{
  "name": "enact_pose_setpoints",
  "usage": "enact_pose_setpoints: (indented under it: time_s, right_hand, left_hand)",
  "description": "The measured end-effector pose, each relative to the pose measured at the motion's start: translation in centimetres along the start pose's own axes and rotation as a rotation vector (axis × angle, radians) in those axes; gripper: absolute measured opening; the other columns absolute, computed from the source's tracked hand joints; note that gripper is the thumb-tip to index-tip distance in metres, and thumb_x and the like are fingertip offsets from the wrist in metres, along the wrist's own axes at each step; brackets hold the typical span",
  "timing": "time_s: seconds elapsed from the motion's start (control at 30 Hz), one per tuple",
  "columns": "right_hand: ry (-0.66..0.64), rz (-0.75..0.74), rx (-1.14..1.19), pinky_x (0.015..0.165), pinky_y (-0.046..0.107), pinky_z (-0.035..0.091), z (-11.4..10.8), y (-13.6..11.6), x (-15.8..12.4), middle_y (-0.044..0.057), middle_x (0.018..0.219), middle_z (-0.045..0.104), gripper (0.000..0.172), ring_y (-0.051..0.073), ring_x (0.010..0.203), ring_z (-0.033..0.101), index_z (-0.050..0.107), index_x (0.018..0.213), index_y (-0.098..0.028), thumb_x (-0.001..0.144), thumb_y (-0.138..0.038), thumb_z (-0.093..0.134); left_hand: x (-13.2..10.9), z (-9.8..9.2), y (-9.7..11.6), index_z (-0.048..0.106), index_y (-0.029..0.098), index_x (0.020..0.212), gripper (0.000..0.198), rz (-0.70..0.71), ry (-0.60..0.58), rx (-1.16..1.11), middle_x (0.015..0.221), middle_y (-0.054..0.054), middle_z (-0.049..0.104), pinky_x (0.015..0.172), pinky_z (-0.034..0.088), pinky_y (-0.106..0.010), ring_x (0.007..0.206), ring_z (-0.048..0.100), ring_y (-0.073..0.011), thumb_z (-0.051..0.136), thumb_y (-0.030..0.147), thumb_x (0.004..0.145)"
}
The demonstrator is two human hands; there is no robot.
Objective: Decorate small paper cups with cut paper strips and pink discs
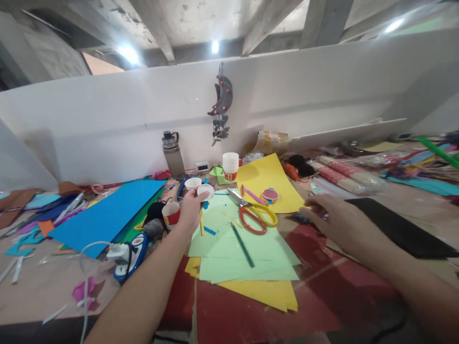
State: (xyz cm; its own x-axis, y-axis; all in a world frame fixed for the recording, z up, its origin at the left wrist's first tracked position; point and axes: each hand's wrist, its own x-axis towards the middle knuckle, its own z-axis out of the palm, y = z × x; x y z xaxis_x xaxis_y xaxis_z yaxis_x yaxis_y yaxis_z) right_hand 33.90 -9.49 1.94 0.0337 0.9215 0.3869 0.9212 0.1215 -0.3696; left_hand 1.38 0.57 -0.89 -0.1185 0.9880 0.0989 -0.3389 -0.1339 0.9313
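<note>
My left hand [194,206] pinches a white round paper piece [206,190] with small blue strips sticking out at its rim. Beside that hand stand a red-and-white paper cup [171,215] and a white paper cup [192,184]. Low over the table, near the yellow sheet's right corner, my right hand [330,215] has thumb and fingers apart, with a small dark item [303,218] by the fingertips. Between the hands, scissors [256,216] with red and yellow handles and a green pencil [242,244] lie on pale green paper [229,265]. Blue and yellow scraps lie there too.
Yellow sheet [270,179], pink pen [254,195] and stacked paper cups [230,165] are behind. Blue sheet [111,215], power strip [132,258] with cable and grey bottle [173,155] stand left. A black flat slab [401,229] lies right; a grey moon ornament [223,98] hangs on the wall.
</note>
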Motion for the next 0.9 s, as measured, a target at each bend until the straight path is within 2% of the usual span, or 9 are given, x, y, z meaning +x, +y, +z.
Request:
enact_pose_setpoints:
  time_s: [0.13,0.23,0.37,0.6,0.73,0.9]
  right_hand:
    - [-0.173,-0.212,0.140,0.062,0.027,0.039,2.7,-5.9,1.4,0.004,0.078,0.065,0.020,0.017,0.068,0.057,0.060,0.078,-0.021,0.088,-0.031,0.045]
    - [-0.266,-0.320,0.136,0.065,0.025,0.039,5.0,-9.6,2.5,0.005,0.082,0.067,0.023,0.016,0.074,0.059,0.063,0.078,-0.019,0.088,-0.023,0.044]
    - [-0.423,-0.272,-0.038,0.065,0.024,0.039,7.1,-12.8,4.3,0.009,0.087,0.070,0.023,0.018,0.080,0.062,0.068,0.084,-0.016,0.085,-0.018,0.045]
    - [-0.566,-0.194,-0.163,0.061,0.026,0.042,9.4,-14.8,6.5,0.017,0.088,0.071,0.022,0.023,0.077,0.065,0.072,0.088,-0.010,0.076,-0.015,0.054]
    - [-0.623,-0.174,-0.165,0.063,0.026,0.043,10.4,-15.0,7.1,0.018,0.090,0.071,0.025,0.024,0.079,0.066,0.072,0.092,-0.009,0.075,-0.017,0.055]
    - [-0.631,-0.153,-0.103,0.057,0.025,0.041,10.6,-14.6,7.1,0.016,0.083,0.071,0.022,0.021,0.070,0.065,0.072,0.085,-0.009,0.072,-0.014,0.056]
  left_hand:
    - [-0.3,0.2,0.2,0.067,0.016,0.087,0.036,-0.005,0.000,0.003,0.085,-0.004,0.069,0.061,0.044,-0.022,0.071,0.061,-0.0126,0.078,0.023,0.053]
    - [-0.3,0.2,0.3,0.067,0.016,0.086,0.037,0.005,0.010,-0.005,0.084,-0.004,0.069,0.060,0.044,-0.021,0.070,0.060,-0.0118,0.078,0.021,0.052]
    - [-0.1,0.0,0.2,0.067,0.016,0.088,0.038,-0.002,0.013,-0.018,0.082,-0.004,0.068,0.058,0.043,-0.021,0.068,0.059,-0.0118,0.079,0.023,0.052]
    - [-0.4,0.1,0.3,0.067,0.016,0.085,0.035,0.002,0.018,-0.013,0.081,-0.003,0.068,0.058,0.042,-0.022,0.066,0.059,-0.0111,0.077,0.022,0.052]
    - [-0.7,0.3,0.5,0.065,0.016,0.085,0.036,-0.014,0.008,-0.011,0.078,-0.003,0.068,0.057,0.042,-0.022,0.065,0.059,-0.0116,0.078,0.023,0.052]
    - [-0.7,0.3,0.4,0.066,0.015,0.086,0.038,-0.017,0.013,0.008,0.079,-0.004,0.068,0.054,0.039,-0.021,0.065,0.059,-0.0116,0.079,0.026,0.052]
